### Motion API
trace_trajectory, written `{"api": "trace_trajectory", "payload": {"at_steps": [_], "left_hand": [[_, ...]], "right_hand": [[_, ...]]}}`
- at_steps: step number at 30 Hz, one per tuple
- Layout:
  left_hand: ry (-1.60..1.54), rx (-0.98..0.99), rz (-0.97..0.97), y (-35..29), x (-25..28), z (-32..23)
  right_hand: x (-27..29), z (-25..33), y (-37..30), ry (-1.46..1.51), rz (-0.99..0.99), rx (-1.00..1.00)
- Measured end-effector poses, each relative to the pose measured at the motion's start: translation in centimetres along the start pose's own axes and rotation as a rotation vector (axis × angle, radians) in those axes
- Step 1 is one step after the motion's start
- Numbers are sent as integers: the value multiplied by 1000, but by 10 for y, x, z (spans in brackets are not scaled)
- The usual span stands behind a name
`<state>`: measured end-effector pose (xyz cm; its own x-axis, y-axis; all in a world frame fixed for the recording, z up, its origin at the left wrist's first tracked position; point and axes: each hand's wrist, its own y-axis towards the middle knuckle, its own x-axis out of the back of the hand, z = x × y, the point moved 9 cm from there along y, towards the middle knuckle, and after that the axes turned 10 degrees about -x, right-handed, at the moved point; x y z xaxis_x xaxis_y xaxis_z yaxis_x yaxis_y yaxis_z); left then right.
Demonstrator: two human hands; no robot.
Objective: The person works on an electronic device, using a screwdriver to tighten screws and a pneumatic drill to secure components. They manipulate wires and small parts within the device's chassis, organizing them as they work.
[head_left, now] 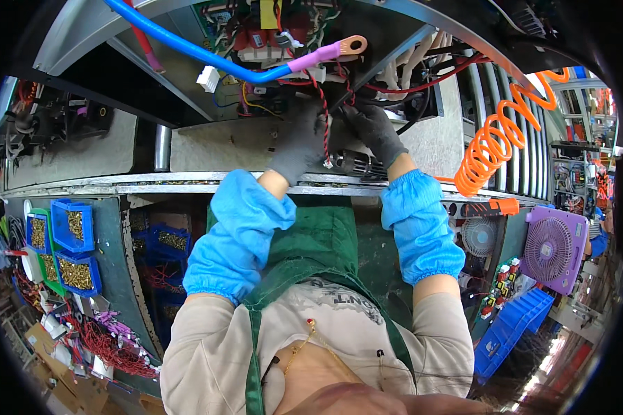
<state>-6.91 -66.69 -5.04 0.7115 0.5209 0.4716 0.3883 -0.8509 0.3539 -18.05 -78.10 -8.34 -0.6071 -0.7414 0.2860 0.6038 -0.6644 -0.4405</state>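
Both my hands wear dark grey gloves and blue oversleeves. My left hand point(300, 142) is smeared by motion beside a dangling red-and-black twisted wire point(324, 121) with a small white plug at its end. Its fingers cannot be made out. My right hand point(379, 131) has its fingertips closed on a second twisted wire point(350, 91) coming down from the open metal cabinet point(169, 83). Across the cabinet's front runs a thick blue cable point(221, 63) ending in a copper ring lug point(353, 45) with a purple sleeve. Below my hands lies a dark cylindrical tool point(358, 163).
An orange coiled air hose point(488, 152) hangs at the right, above an orange-handled tool point(491, 207). Blue bins of brass-coloured fasteners point(76, 273) stand at the left, near red wire bundles point(118, 346). A purple fan point(554, 247) and blue crate point(512, 332) are at the right.
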Motion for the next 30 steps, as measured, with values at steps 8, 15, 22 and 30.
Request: {"api": "trace_trajectory", "payload": {"at_steps": [8,15,22,30], "left_hand": [[-215,-87,186,-2,-7,23],[-18,-494,187,-18,-9,20],[-160,-216,268,-2,0,12],[-442,186,-374,-9,44,77]], "right_hand": [[-1,6,6,51,70,136],[0,14,-1,-74,-41,270],[-2,-1,7,190,16,49],[-1,-4,13,148,-13,54]]}}
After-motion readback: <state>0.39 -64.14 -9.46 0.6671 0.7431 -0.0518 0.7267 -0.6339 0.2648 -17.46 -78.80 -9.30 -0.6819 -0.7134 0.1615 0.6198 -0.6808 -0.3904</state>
